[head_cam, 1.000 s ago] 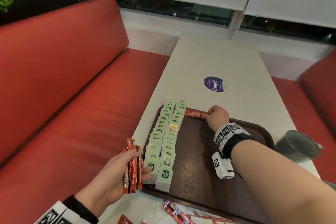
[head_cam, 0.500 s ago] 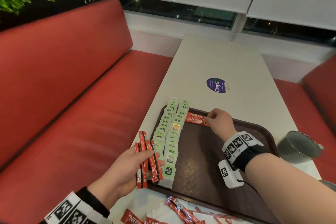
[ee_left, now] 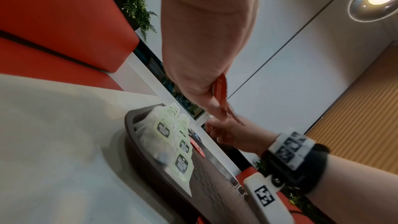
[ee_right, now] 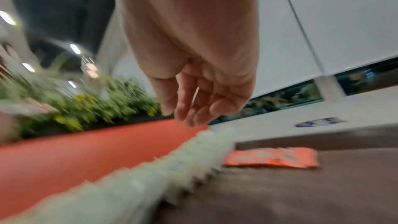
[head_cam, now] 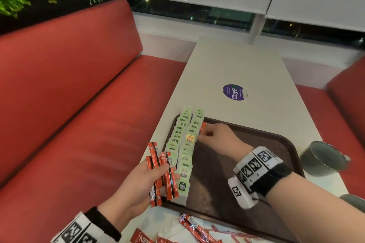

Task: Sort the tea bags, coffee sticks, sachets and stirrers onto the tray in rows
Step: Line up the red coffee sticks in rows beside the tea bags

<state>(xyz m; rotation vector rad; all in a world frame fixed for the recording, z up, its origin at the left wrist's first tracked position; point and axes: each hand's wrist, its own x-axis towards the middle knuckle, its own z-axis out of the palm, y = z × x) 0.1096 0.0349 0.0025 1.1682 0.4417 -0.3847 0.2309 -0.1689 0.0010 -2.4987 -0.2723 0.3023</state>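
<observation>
Both hands are working at the tray (head_cam: 276, 140). Left hand (head_cam: 138, 183) is gripping a fan of red coffee sticks (head_cam: 162, 171) over the tray's near left corner, fingers curled round them. Right hand (head_cam: 217, 140) is hovering above the tray's far left part, fingers loosely hanging and holding nothing. One red stick (ee_right: 273, 157) is lying flat on the tray just beside two rows of green tea bags (head_cam: 185, 144) running along the left edge. More red sticks (head_cam: 195, 229) are lying on the table (head_cam: 237, 65) near the tray's front edge. Off the tray's right side, a grey cup (head_cam: 324, 159) is standing.
</observation>
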